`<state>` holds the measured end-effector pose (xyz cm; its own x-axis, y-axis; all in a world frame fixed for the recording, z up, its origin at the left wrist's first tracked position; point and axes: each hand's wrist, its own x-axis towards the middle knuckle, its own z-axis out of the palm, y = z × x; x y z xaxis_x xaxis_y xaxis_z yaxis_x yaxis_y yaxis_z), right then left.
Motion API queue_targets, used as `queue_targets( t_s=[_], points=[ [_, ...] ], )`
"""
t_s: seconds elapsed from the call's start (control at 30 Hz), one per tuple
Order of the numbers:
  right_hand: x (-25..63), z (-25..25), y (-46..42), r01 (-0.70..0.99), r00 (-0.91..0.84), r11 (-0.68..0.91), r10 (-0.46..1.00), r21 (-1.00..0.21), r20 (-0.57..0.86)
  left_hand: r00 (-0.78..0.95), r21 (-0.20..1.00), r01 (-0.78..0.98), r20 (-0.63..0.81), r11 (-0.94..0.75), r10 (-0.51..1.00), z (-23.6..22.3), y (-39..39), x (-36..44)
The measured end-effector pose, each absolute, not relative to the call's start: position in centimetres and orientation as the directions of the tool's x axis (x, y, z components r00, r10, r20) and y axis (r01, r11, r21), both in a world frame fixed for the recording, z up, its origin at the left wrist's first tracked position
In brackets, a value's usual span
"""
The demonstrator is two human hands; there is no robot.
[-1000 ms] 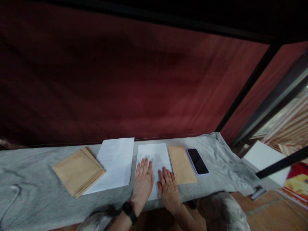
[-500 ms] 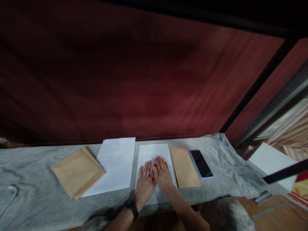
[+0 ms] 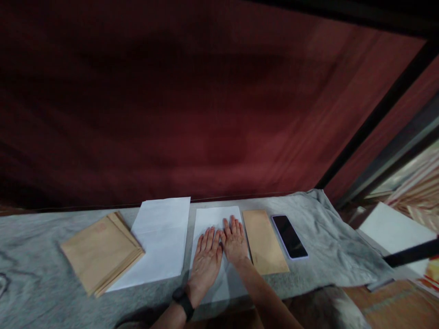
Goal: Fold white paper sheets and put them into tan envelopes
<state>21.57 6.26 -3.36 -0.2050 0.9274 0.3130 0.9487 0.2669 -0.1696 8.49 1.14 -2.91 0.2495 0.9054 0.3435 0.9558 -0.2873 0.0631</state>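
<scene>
A white sheet of paper (image 3: 214,215) lies flat in front of me on the grey cloth. My left hand (image 3: 206,258) rests palm down on its left part, fingers stretched out, a dark watch (image 3: 183,302) on the wrist. On the right part of the sheet lies my right hand (image 3: 235,242), also flat with its fingers extended. The two hands nearly meet at the thumbs. Just right of the sheet is a single brown envelope (image 3: 264,240). Whether the paper under my palms is folded, I cannot tell.
To the left, a stack of brown envelopes (image 3: 101,251) overlaps a pile of white paper (image 3: 161,242). A phone (image 3: 290,236) with a purple edge lies right of the single envelope. Behind the grey cloth (image 3: 329,242) hangs a dark red curtain (image 3: 212,137).
My right hand has slid a little away from me up the sheet, its fingers straighter. My left hand stays flat on the paper. The view has shifted slightly.
</scene>
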Motion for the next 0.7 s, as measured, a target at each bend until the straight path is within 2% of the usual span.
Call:
queue_targets(
  t_s=[0.27,0.53,0.7],
  points=[
    [21.3,-3.8,6.6,0.953,-0.152,0.222,0.939,-0.204,0.309,0.187,0.051,0.975,0.318,-0.214,0.929,-3.3,5.3,7.8],
    [20.9,-3.5,11.3,0.956,-0.15,0.218,0.938,-0.196,0.313,0.195,0.051,0.974,0.313,-0.222,0.929,-3.2,5.6,7.3],
    [21.4,-3.6,13.2,0.975,-0.068,0.129,0.95,-0.183,0.305,0.103,0.051,0.991,0.319,-0.126,0.942,-2.5,6.7,7.5]
  ],
)
